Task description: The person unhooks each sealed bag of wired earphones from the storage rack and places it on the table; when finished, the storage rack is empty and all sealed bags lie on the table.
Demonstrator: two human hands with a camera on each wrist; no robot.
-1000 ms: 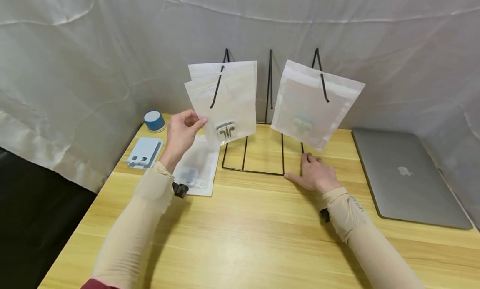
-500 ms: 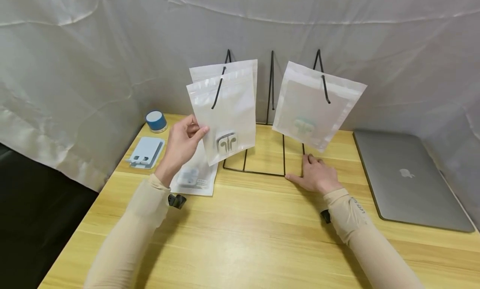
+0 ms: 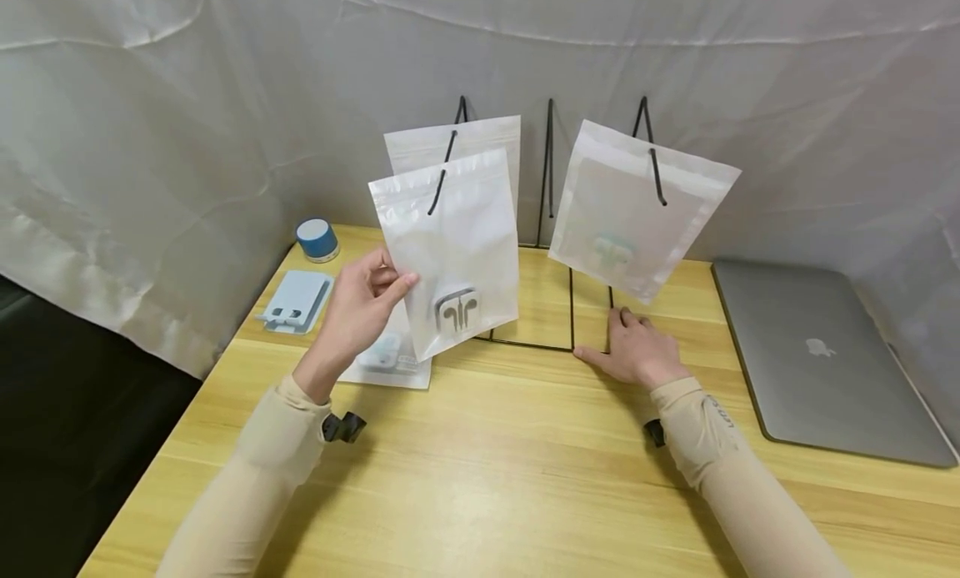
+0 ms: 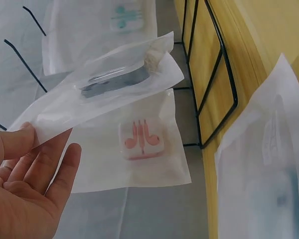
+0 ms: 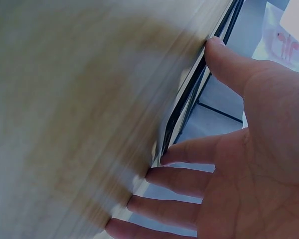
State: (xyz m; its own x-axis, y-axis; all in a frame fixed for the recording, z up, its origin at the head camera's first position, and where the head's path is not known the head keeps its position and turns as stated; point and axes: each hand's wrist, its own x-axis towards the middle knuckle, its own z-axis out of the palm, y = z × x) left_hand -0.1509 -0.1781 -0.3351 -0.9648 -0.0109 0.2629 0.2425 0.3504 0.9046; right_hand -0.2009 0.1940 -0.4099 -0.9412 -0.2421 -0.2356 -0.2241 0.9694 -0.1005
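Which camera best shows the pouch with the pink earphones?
The left wrist view: the rear pouch shows its pink earphones plainly. The head view shows mainly its upper part, behind the front pouch that the left hand pinches; the right wrist view catches part of it, earphones included, at the upper right.

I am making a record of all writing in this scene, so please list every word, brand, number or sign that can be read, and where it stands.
Apple logo, no word: on the laptop.
"LET", perhaps; rest turned away: on the right sleeve.
Small grey print, too small to read: on the bag lying on the table.
No readable text on the bag pinched by the left hand.
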